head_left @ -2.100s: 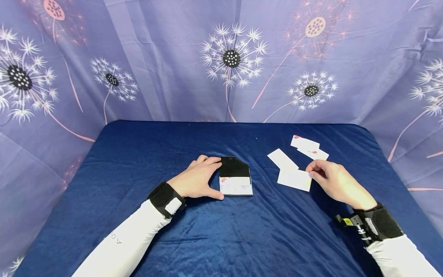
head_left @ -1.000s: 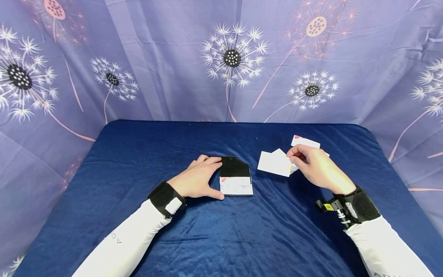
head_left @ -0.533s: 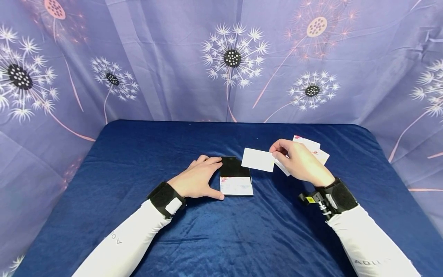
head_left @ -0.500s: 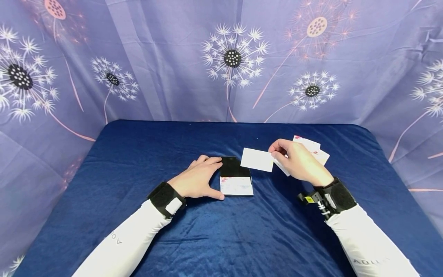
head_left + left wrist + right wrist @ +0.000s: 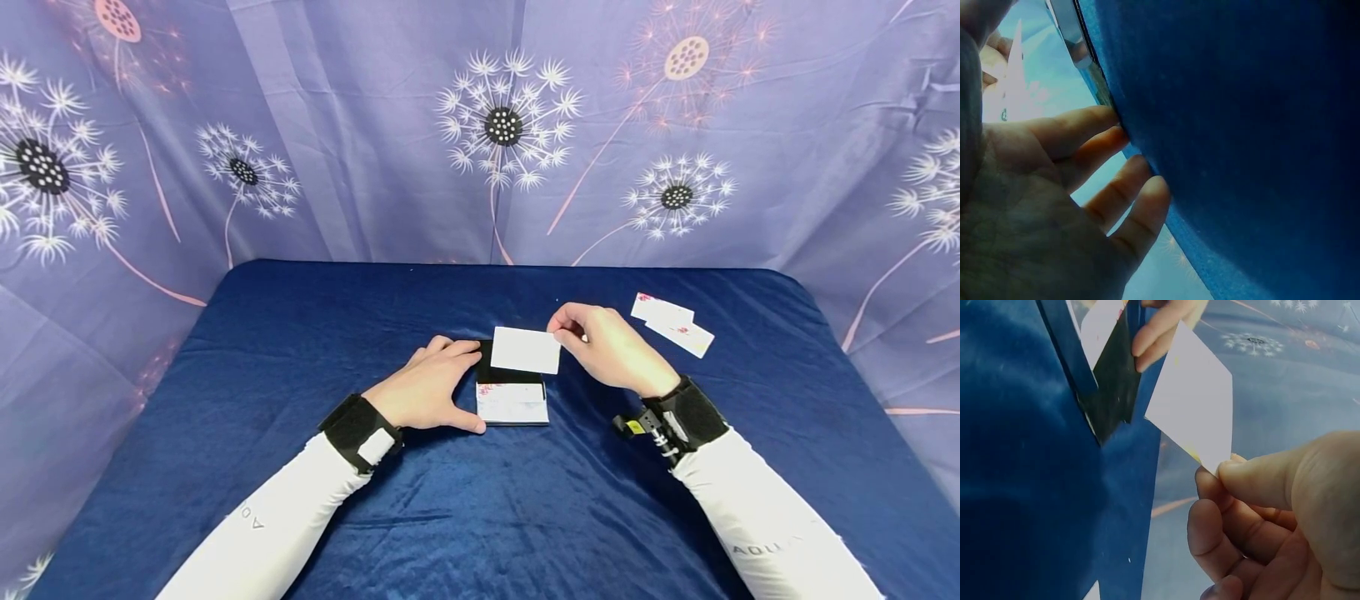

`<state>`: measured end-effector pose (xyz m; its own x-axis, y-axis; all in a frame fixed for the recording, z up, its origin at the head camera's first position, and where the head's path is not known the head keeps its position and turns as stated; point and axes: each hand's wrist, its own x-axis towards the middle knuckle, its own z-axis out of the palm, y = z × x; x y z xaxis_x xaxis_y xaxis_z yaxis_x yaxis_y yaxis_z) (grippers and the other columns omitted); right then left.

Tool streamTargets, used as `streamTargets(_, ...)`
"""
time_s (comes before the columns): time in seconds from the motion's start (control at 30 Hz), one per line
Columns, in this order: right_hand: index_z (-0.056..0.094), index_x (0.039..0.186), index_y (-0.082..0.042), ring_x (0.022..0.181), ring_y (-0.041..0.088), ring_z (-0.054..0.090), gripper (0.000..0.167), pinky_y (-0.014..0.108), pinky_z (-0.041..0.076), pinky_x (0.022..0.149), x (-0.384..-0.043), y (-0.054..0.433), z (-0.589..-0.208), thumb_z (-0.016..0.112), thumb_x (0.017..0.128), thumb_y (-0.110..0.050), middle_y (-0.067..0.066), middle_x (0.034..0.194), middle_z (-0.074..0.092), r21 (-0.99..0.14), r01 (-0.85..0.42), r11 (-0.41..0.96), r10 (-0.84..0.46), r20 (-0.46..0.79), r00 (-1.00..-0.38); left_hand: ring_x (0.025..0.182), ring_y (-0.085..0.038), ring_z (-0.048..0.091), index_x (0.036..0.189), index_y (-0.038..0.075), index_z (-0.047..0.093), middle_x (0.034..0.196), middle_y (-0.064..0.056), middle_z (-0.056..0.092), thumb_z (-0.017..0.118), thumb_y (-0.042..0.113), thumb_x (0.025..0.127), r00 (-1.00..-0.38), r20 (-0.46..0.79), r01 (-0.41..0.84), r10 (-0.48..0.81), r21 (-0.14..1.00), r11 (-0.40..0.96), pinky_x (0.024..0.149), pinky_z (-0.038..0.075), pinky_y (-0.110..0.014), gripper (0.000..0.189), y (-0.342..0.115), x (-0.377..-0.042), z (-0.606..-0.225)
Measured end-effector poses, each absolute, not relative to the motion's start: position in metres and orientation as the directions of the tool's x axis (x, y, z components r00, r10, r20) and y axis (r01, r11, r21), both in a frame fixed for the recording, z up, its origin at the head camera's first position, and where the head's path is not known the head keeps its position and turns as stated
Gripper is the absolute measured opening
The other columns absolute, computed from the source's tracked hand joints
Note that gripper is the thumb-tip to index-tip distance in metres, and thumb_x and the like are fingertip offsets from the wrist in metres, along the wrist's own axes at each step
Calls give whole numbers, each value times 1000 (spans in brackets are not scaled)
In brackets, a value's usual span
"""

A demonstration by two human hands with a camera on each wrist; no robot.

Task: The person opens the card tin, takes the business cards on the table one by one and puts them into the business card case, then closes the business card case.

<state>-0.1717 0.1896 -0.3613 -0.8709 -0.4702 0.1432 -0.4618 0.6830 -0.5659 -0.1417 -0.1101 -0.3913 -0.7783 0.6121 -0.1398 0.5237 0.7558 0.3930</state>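
My right hand (image 5: 611, 350) pinches a blank white card (image 5: 525, 350) by its right edge between thumb and fingertips. The card hangs over the raised black flap of an opened card case (image 5: 513, 377), hiding part of it. Printed cards (image 5: 512, 405) with pink flowers sit in the case's near half. My left hand (image 5: 427, 387) lies spread along the case's left side, fingertips at the flap and thumb at the near corner. In the right wrist view, the held card (image 5: 1194, 394) shows yellow at its lower edge, with the case flap (image 5: 1113, 394) beyond it.
Two overlapping cards with red prints, a farther card (image 5: 652, 307) and a nearer card (image 5: 681, 335), lie at the back right of the blue cloth (image 5: 480, 517). Another white corner (image 5: 1094, 591) shows in the right wrist view. A patterned curtain (image 5: 390, 150) stands behind the table.
My right hand has carried the white card leftward from the loose cards on the right to above the case's flap. The left hand and the case have stayed in place.
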Motion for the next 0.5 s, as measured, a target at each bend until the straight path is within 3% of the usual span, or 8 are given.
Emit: streamTargets(0.5, 73, 102, -11, 75, 16, 56, 11, 36, 45, 71, -169, 170, -376, 64, 106, -6, -1, 87, 63, -558, -510, 654, -516, 164, -841, 144, -32, 38, 163, 11, 45, 166, -7, 41, 88, 59, 81, -776, -109, 538, 621, 400, 742, 113, 36, -54, 104, -109, -142, -392)
